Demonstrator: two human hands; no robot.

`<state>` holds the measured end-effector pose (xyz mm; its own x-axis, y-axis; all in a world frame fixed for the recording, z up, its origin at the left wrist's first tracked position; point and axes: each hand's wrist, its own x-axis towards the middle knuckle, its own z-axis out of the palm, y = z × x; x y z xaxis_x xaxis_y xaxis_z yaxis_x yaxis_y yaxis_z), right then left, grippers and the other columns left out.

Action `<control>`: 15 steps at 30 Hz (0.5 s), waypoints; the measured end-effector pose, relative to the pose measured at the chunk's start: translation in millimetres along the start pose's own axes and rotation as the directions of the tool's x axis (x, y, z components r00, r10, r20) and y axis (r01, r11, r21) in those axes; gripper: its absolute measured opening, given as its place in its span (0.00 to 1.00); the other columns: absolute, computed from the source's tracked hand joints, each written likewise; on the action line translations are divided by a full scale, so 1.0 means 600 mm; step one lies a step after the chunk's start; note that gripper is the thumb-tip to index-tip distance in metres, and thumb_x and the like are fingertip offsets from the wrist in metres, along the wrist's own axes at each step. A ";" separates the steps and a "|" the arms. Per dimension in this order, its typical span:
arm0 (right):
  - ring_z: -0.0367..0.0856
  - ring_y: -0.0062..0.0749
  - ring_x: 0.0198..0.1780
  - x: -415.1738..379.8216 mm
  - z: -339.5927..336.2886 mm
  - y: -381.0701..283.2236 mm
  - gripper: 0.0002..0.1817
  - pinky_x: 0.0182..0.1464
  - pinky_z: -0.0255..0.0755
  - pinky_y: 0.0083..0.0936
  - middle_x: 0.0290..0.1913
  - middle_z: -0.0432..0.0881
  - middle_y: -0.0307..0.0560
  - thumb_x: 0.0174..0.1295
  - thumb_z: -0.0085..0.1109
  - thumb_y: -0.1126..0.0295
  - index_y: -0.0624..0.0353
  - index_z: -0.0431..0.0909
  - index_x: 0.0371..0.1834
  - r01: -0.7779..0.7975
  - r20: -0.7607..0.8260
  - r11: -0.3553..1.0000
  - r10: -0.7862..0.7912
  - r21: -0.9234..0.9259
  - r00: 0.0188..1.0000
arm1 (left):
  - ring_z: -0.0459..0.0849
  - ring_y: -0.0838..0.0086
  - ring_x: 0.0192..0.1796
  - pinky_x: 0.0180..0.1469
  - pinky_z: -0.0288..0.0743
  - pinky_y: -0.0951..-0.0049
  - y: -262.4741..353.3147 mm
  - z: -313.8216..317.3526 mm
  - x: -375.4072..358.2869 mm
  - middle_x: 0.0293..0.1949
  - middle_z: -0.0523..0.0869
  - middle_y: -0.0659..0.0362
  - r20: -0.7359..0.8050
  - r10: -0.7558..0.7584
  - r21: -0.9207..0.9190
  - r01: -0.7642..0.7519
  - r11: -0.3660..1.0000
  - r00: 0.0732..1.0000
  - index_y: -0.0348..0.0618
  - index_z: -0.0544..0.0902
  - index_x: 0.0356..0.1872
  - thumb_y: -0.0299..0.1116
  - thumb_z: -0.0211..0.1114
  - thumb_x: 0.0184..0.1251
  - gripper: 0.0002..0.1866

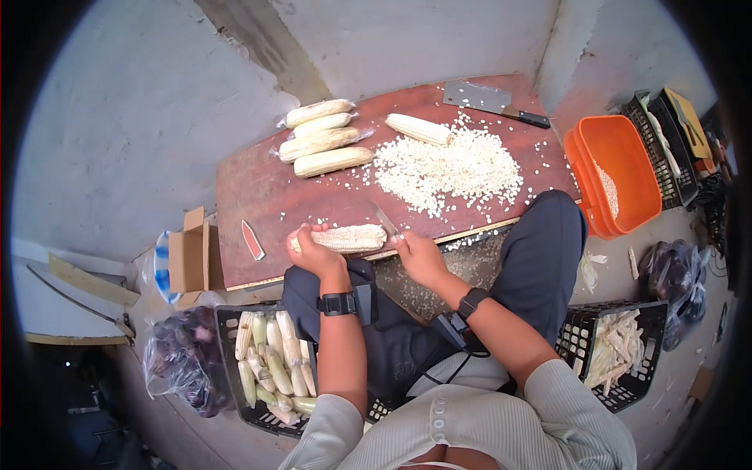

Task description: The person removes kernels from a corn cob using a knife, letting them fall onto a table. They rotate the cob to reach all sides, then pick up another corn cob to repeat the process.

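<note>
1. Nearest the camera is your ribbed grey shirt (454, 419); beyond it, both forearms reach forward over your lap, so the work sits close to you at the near edge of the worktop (251, 184).
2. Your left hand (316, 249) is wrapped around the corn cob (350, 238), gripping one end; that probably steadies it while the rest lies exposed toward your right hand (421, 257).
3. Your right hand pinches the knife (385, 219) by its handle, with the blade pointing up and away beside the cob's free end. You may have contact there, but at this size I can't be sure.
4. Ahead of your right hand lies the kernel pile (462, 168), with a loose cob (419, 129) at its far side. It seems placed within easy reach, yet apart from your grip.
5. Beyond your left hand, four wrapped cobs (321, 142) lie in a row, likely lined up to keep them off the loose grain.
6. For pose, your left wrist is bent with the palm turned upward; your right forearm slants inward, its knuckles outward, so the two hands nearly meet.
</note>
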<state>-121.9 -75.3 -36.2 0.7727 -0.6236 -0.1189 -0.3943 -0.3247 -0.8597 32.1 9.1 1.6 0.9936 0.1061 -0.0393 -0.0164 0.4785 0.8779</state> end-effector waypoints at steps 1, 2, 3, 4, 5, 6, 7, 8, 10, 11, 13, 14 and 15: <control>0.73 0.55 0.28 -0.004 -0.004 0.003 0.20 0.33 0.66 0.42 0.24 0.75 0.58 0.67 0.47 0.56 0.64 0.70 0.28 0.015 -0.058 0.999 -0.017 -0.028 0.998 | 0.74 0.68 0.24 0.31 0.75 0.67 0.000 -0.001 -0.001 0.22 0.73 0.55 -0.005 0.001 0.002 -0.001 1.000 1.000 0.37 0.69 0.28 0.23 0.53 0.58 0.03; 0.72 0.53 0.26 -0.009 -0.007 0.007 0.21 0.31 0.66 0.40 0.22 0.74 0.56 0.67 0.47 0.55 0.64 0.70 0.27 0.029 -0.114 0.998 -0.035 -0.056 0.993 | 0.74 0.68 0.24 0.31 0.75 0.67 0.000 -0.003 -0.002 0.22 0.73 0.55 -0.010 -0.003 0.003 0.003 1.000 1.000 0.37 0.69 0.28 0.24 0.53 0.58 0.03; 0.73 0.52 0.25 -0.011 -0.008 0.017 0.21 0.31 0.66 0.39 0.21 0.74 0.55 0.68 0.47 0.55 0.63 0.71 0.28 0.094 -0.122 0.990 -0.106 -0.104 0.987 | 0.75 0.68 0.24 0.31 0.75 0.67 0.003 -0.002 -0.003 0.22 0.73 0.55 -0.013 -0.006 0.005 0.006 1.000 1.000 0.37 0.69 0.28 0.24 0.54 0.58 0.03; 0.73 0.51 0.25 -0.009 -0.008 0.029 0.21 0.30 0.66 0.39 0.21 0.74 0.54 0.68 0.47 0.54 0.63 0.72 0.28 0.158 -0.129 0.976 -0.178 -0.151 0.976 | 0.75 0.67 0.25 0.31 0.75 0.67 0.006 0.002 -0.005 0.22 0.73 0.55 -0.013 -0.009 0.006 0.009 1.000 1.000 0.37 0.69 0.28 0.24 0.54 0.58 0.03; 0.74 0.50 0.24 -0.006 -0.007 0.038 0.20 0.29 0.66 0.39 0.20 0.75 0.53 0.68 0.47 0.54 0.63 0.72 0.29 0.220 -0.135 0.955 -0.249 -0.199 0.959 | 0.75 0.67 0.25 0.32 0.76 0.67 0.010 0.006 -0.007 0.22 0.73 0.55 -0.009 -0.023 -0.010 0.023 1.000 1.000 0.38 0.69 0.28 0.24 0.54 0.59 0.03; 0.75 0.53 0.27 -0.007 -0.015 0.031 0.20 0.32 0.67 0.42 0.23 0.76 0.56 0.68 0.46 0.55 0.63 0.73 0.30 0.149 -0.110 0.982 -0.161 -0.114 0.981 | 0.76 0.67 0.25 0.32 0.76 0.67 0.016 0.010 -0.012 0.22 0.73 0.56 -0.004 -0.037 -0.026 0.037 0.999 0.999 0.38 0.69 0.28 0.25 0.54 0.59 0.04; 0.76 0.55 0.30 -0.010 -0.024 0.023 0.20 0.34 0.67 0.44 0.25 0.77 0.58 0.68 0.45 0.56 0.63 0.74 0.31 0.071 -0.075 0.997 -0.073 -0.030 0.994 | 0.76 0.67 0.25 0.32 0.76 0.67 0.019 0.011 -0.015 0.22 0.73 0.56 0.000 -0.051 -0.041 0.051 0.998 0.999 0.38 0.69 0.28 0.25 0.54 0.59 0.04; 0.76 0.58 0.33 -0.011 -0.029 0.018 0.19 0.36 0.68 0.47 0.28 0.78 0.61 0.67 0.45 0.57 0.63 0.74 0.32 -0.012 -0.030 0.999 0.013 0.053 0.999 | 0.77 0.67 0.25 0.32 0.76 0.67 0.018 0.009 -0.014 0.22 0.74 0.56 0.000 -0.043 -0.025 0.043 0.999 0.999 0.38 0.69 0.28 0.25 0.54 0.59 0.04; 0.77 0.58 0.34 -0.007 -0.024 0.023 0.20 0.36 0.68 0.46 0.28 0.78 0.61 0.68 0.44 0.57 0.63 0.75 0.32 -0.062 0.001 0.994 0.062 0.088 0.998 | 0.77 0.66 0.26 0.33 0.76 0.67 0.014 0.005 -0.009 0.22 0.74 0.56 -0.001 -0.027 0.011 0.027 1.000 1.000 0.38 0.69 0.28 0.26 0.55 0.59 0.04; 0.77 0.58 0.34 -0.004 -0.021 0.026 0.20 0.37 0.68 0.46 0.28 0.78 0.61 0.68 0.44 0.57 0.63 0.75 0.32 -0.089 0.019 0.990 0.088 0.106 0.996 | 0.77 0.67 0.26 0.33 0.76 0.67 0.012 0.003 -0.007 0.22 0.74 0.56 -0.007 -0.029 0.014 0.029 0.999 1.000 0.38 0.69 0.28 0.26 0.55 0.59 0.04; 0.76 0.49 0.28 -0.004 -0.009 0.031 0.20 0.33 0.68 0.40 0.23 0.76 0.57 0.69 0.44 0.57 0.64 0.75 0.32 -0.079 0.059 0.993 0.074 0.084 0.995 | 0.77 0.67 0.25 0.33 0.76 0.67 0.012 0.005 -0.007 0.22 0.74 0.55 -0.019 -0.034 0.019 0.034 0.999 0.999 0.38 0.69 0.28 0.26 0.55 0.59 0.04; 0.76 0.45 0.26 -0.004 -0.003 0.034 0.20 0.32 0.68 0.37 0.21 0.75 0.54 0.69 0.44 0.57 0.64 0.75 0.32 -0.074 0.080 0.995 0.068 0.073 0.994 | 0.77 0.66 0.26 0.32 0.77 0.67 0.010 0.004 -0.006 0.23 0.75 0.55 -0.019 -0.040 0.008 0.040 0.999 0.999 0.38 0.69 0.29 0.25 0.55 0.59 0.04; 0.76 0.47 0.26 -0.004 -0.002 0.029 0.20 0.32 0.68 0.39 0.22 0.76 0.56 0.69 0.44 0.57 0.64 0.75 0.32 -0.074 0.069 0.996 0.071 0.045 0.995 | 0.78 0.66 0.26 0.31 0.78 0.66 0.008 0.003 -0.003 0.23 0.75 0.55 -0.020 -0.046 -0.002 0.045 0.999 0.999 0.38 0.69 0.30 0.25 0.55 0.59 0.04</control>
<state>-131.2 -80.7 -50.3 0.7754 -0.5942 -0.2138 -0.4278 -0.2453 -0.8700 30.3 9.3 6.7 0.9909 0.1014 -0.0886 0.0285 0.4848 0.8741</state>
